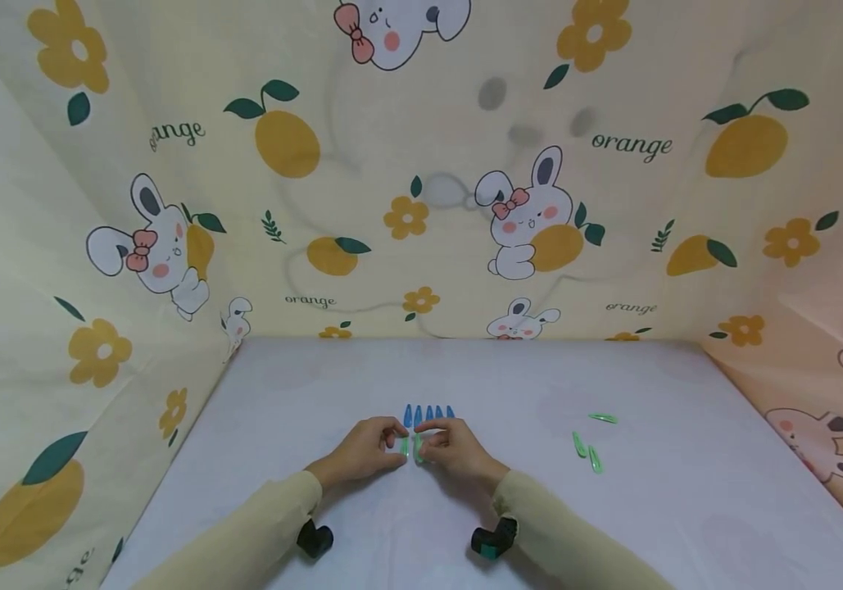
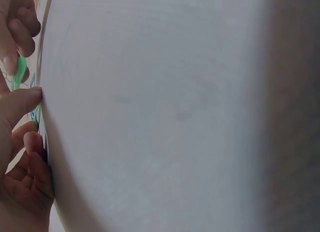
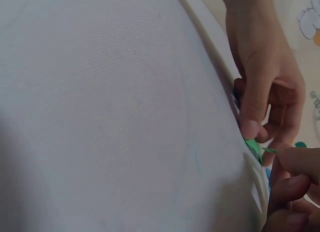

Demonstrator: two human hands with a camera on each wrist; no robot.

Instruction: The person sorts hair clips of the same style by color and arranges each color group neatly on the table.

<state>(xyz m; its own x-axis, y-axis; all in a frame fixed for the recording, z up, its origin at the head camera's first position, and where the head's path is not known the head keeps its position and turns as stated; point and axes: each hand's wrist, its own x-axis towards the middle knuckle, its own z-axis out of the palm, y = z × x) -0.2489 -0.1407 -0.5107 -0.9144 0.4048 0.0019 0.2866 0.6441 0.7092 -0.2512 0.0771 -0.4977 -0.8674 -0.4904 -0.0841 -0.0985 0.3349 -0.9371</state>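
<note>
Two green clips are showing midway between the worktop's side edges; your left hand is pinching one, your right hand the other. You're likely handling light, stiff, slightly slippery pieces; opposite ends are probably gripping best.
</note>
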